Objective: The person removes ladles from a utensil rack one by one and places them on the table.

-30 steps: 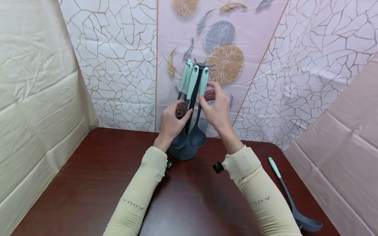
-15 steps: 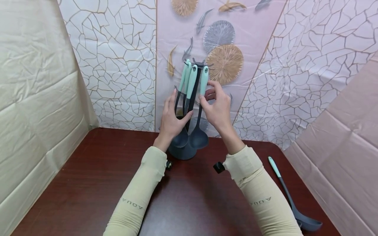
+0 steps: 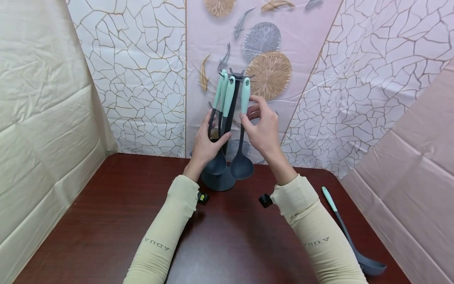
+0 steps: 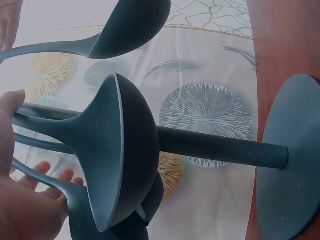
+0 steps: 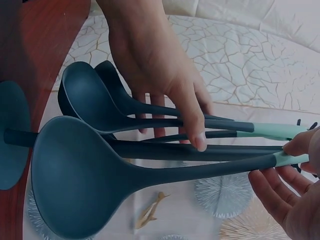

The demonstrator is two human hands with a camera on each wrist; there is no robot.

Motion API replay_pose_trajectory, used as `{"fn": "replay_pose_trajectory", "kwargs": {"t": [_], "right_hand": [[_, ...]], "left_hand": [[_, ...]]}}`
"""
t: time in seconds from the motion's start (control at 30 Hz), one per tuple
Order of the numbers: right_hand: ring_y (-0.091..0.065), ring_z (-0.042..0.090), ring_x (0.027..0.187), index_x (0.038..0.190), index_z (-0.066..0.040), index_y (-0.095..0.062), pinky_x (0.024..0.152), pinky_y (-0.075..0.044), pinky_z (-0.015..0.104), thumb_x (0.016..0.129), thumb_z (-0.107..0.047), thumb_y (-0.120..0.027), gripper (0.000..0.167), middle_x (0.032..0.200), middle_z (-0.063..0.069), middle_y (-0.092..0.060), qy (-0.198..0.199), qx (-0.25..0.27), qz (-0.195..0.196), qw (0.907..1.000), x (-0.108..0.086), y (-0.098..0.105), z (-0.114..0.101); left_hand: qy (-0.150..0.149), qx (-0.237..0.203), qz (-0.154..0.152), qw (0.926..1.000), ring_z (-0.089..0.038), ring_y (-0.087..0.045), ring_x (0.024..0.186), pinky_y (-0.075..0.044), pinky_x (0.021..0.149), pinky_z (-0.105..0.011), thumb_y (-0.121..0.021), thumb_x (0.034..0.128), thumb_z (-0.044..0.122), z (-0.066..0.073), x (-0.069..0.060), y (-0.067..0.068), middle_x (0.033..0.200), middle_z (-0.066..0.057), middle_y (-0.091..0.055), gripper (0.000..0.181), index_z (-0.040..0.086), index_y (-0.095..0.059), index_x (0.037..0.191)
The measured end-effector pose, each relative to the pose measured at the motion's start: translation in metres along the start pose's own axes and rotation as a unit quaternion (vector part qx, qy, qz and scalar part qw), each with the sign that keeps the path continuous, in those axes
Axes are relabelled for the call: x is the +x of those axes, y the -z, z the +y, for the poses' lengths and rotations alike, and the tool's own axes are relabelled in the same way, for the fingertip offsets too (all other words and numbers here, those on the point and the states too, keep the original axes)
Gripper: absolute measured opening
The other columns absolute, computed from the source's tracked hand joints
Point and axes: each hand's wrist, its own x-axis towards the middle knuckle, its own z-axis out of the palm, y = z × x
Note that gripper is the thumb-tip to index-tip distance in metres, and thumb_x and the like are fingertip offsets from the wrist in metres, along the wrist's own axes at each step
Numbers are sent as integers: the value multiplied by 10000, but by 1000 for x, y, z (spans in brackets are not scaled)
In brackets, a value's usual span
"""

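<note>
My right hand pinches the mint-green handle of a dark ladle at the right of a black utensil stand. The ladle's bowl hangs apart from the pole; whether its handle hole is still on a hook cannot be told. My left hand is around the stand's pole and the other hanging utensils, thumb in front, fingers behind, as the right wrist view shows. Among these utensils is a second round-bowled ladle. The stand's round base rests on the table.
Another dark utensil with a mint handle, a spoon-like ladle, lies at the table's right edge beside my right sleeve. The brown table meets a patterned cloth backdrop just behind the stand.
The ladle in my right hand has shifted right, its bowl swinging away from the pole. My left hand's fingers straightened, then settled back behind the hanging utensils.
</note>
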Motion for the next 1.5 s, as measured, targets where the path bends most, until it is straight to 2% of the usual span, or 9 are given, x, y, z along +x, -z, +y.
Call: {"fn": "replay_pose_trajectory", "kwargs": {"t": [0.13, 0.3, 0.6, 0.9, 1.3, 1.5], "right_hand": [[-739, 277, 876, 1389, -77, -630, 756, -596, 439, 979, -113, -736, 425, 967, 135, -718, 53, 29, 2, 10000, -1, 3, 0], [-734, 272, 883, 1402, -78, -624, 760, -588, 438, 979, -113, -734, 438, 972, 135, -713, 105, -12, -24, 9999, -2, 7, 4], [-738, 271, 863, 1398, -65, -630, 776, -574, 436, 976, -98, -727, 434, 947, 136, -714, 204, -95, 17, 9997, -4, 13, 10], [-733, 256, 844, 1395, -61, -629, 761, -578, 421, 977, -97, -728, 432, 942, 130, -708, 133, -123, -46, 9998, -8, 19, 13], [-736, 246, 835, 1388, -62, -631, 710, -540, 383, 970, -88, -734, 432, 953, 117, -716, 149, -93, 8, 9998, -9, 23, 17], [-735, 245, 822, 1390, -62, -623, 712, -538, 386, 959, -71, -739, 447, 948, 114, -720, 173, -67, 16, 9998, -8, 23, 17]], "left_hand": [[25, -191, -28, 9998, -237, -526, 1433, -461, 1145, -481, -793, 950, 446, 0, 0, 0, 1604, -25, -486, 967, 287, -214, 1708], [193, -314, -56, 9993, -209, -534, 1413, -478, 1127, -444, -779, 948, 491, 1, 0, 1, 1587, -18, -496, 979, 329, -187, 1710], [380, -466, -153, 9981, -254, -585, 1364, -512, 1083, -459, -759, 954, 526, 2, 0, 1, 1569, -51, -520, 920, 443, -201, 1680], [417, -472, -156, 9979, -277, -591, 1354, -515, 1078, -468, -755, 960, 511, 2, -1, 1, 1556, -84, -532, 917, 391, -213, 1690], [485, -553, -193, 9971, -269, -588, 1353, -511, 1083, -474, -756, 962, 505, 0, -1, 2, 1557, -73, -527, 917, 408, -203, 1687], [423, -571, -187, 9973, -280, -593, 1349, -509, 1087, -472, -756, 968, 487, 2, -1, 3, 1554, -95, -526, 935, 329, -202, 1704]]}}
